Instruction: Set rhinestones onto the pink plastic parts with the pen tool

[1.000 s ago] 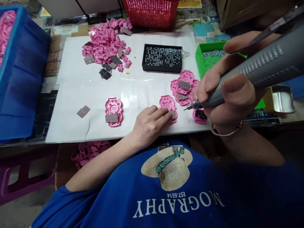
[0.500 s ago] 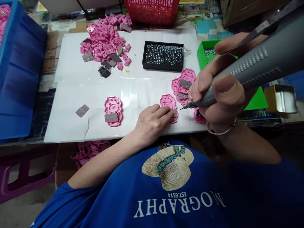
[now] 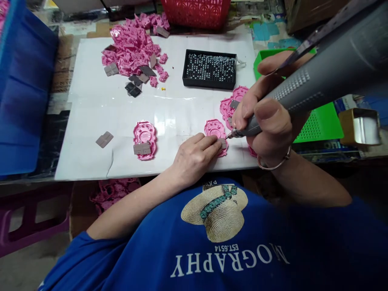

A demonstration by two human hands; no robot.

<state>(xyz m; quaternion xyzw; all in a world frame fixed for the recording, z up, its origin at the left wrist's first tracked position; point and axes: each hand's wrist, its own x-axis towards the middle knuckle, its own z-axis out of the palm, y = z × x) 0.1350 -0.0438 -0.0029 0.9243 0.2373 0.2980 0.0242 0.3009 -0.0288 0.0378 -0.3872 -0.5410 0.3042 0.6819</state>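
Note:
My left hand [image 3: 192, 157] presses its fingers down on a pink plastic case [image 3: 214, 126] lying on the white board, holding it there. A small grey plate [image 3: 224, 144] sits on the lower part of that case, partly under the fingertips. Wrapped in my right hand [image 3: 269, 125] is a grey electric screwdriver [image 3: 330, 76], tilted, its thin bit at the plate's edge; whether it touches is too small to tell. To the left lies a second pink case [image 3: 144, 131] with a grey plate [image 3: 142, 148] across it. More pink cases [image 3: 241, 93] are partly hidden behind my right hand.
A black tray of screws [image 3: 209, 83] stands on the white board [image 3: 91, 109]. Behind on the left are heaped small pink parts [image 3: 130, 44] and loose plates. A green tray [image 3: 324, 123], a red basket [image 3: 195, 14] and a blue bin [image 3: 24, 101] surround the work area.
My right hand has moved left and slightly down with the screwdriver, bringing its bit to the grey plate. My left hand stays on the same pink case.

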